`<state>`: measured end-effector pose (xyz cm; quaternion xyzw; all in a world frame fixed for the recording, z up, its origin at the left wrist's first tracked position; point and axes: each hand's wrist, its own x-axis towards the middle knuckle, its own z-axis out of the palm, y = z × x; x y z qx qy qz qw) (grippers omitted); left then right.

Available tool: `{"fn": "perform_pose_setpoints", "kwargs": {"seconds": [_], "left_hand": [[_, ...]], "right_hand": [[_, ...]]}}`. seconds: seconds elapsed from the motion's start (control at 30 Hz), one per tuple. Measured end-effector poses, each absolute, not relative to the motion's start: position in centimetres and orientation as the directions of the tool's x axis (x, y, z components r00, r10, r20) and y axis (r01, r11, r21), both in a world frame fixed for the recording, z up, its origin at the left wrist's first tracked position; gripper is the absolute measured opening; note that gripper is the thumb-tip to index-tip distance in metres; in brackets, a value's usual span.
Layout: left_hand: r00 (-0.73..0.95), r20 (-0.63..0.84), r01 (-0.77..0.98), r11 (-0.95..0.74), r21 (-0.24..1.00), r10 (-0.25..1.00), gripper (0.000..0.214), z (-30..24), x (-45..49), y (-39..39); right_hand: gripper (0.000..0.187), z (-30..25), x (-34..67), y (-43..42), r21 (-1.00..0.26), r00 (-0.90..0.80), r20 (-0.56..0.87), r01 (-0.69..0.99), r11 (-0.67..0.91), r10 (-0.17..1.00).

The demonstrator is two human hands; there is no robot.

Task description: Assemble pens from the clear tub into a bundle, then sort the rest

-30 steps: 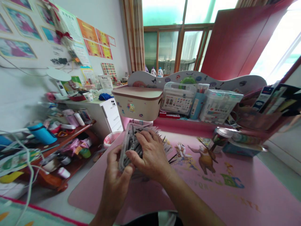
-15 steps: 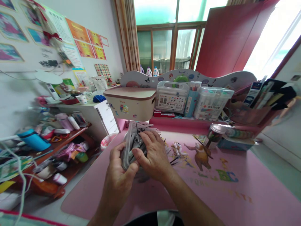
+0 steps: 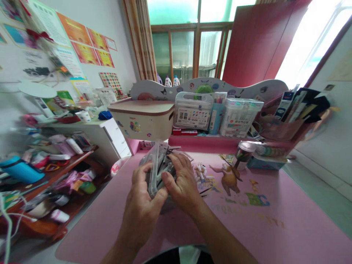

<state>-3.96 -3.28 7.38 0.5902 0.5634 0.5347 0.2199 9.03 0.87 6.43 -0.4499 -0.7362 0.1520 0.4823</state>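
Observation:
A clear plastic box (image 3: 154, 172) stands tilted above the pink desk, its open side turned to the right. My left hand (image 3: 144, 200) is wrapped round its left side, thumb near the lower edge. Inside lies a jumble of slim grey, white and dark pen-like pieces (image 3: 164, 169); their exact kind is unclear. My right hand (image 3: 184, 183) is curled over these pieces at the mouth of the box, thumb and fingers against them. More white and dark slim pieces (image 3: 202, 183) lie on the desk, right of my right hand.
Along the back of the pink desk (image 3: 247, 227) stand a lidded cream bin (image 3: 145, 123), a clear marker case (image 3: 194, 113) and a second case (image 3: 240, 117). At the right are a can (image 3: 245, 154), a blue box (image 3: 265, 164) and a full pen holder (image 3: 282, 124).
The box has turned, so more of its clear wall shows on the left. Both hands stay on it and its contents. The camera view has shifted slightly to the right.

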Motion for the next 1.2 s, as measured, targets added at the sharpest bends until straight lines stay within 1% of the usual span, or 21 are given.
{"fn": "perform_pose_setpoints", "kwargs": {"seconds": [0.07, 0.23, 0.43, 0.67, 0.93, 1.07, 1.2], "left_hand": [[-0.147, 0.377, 0.530, -0.249, 0.811, 0.915, 0.053, 7.4, -3.9, -3.2], [-0.093, 0.424, 0.645, -0.270, 0.715, 0.901, 0.052, 7.5, -3.5, -3.1], [-0.041, 0.447, 0.753, -0.266, 0.602, 0.894, 0.050, 7.7, -2.7, -3.0], [0.039, 0.498, 0.832, -0.304, 0.463, 0.866, 0.048, 7.6, -1.6, -2.7], [0.171, 0.534, 0.886, -0.366, 0.284, 0.828, 0.053, 7.1, -0.5, -2.4], [0.253, 0.502, 0.891, -0.401, 0.212, 0.827, 0.063, 6.9, -1.0, -2.0], [0.389, 0.488, 0.873, -0.482, 0.075, 0.781, 0.075, 7.1, -2.2, -2.1]], "right_hand": [[0.046, 5.9, 9.2, 0.9, -0.666, -0.105, 0.583, 0.507, 0.547, 0.806], [0.046, 4.8, 9.4, 0.8, -0.695, -0.049, 0.602, 0.460, 0.553, 0.797], [0.047, 3.2, 9.5, 1.0, -0.749, 0.019, 0.604, 0.354, 0.560, 0.797], [0.047, 1.1, 9.5, 0.8, -0.818, 0.098, 0.551, 0.260, 0.513, 0.829], [0.045, -0.1, 10.3, 1.0, -0.868, 0.176, 0.491, 0.179, 0.463, 0.853], [0.042, -0.3, 10.5, 1.5, -0.891, 0.208, 0.449, 0.185, 0.415, 0.869], [0.043, -0.3, 10.9, 2.2, -0.887, 0.201, 0.442, 0.244, 0.393, 0.874]]}}
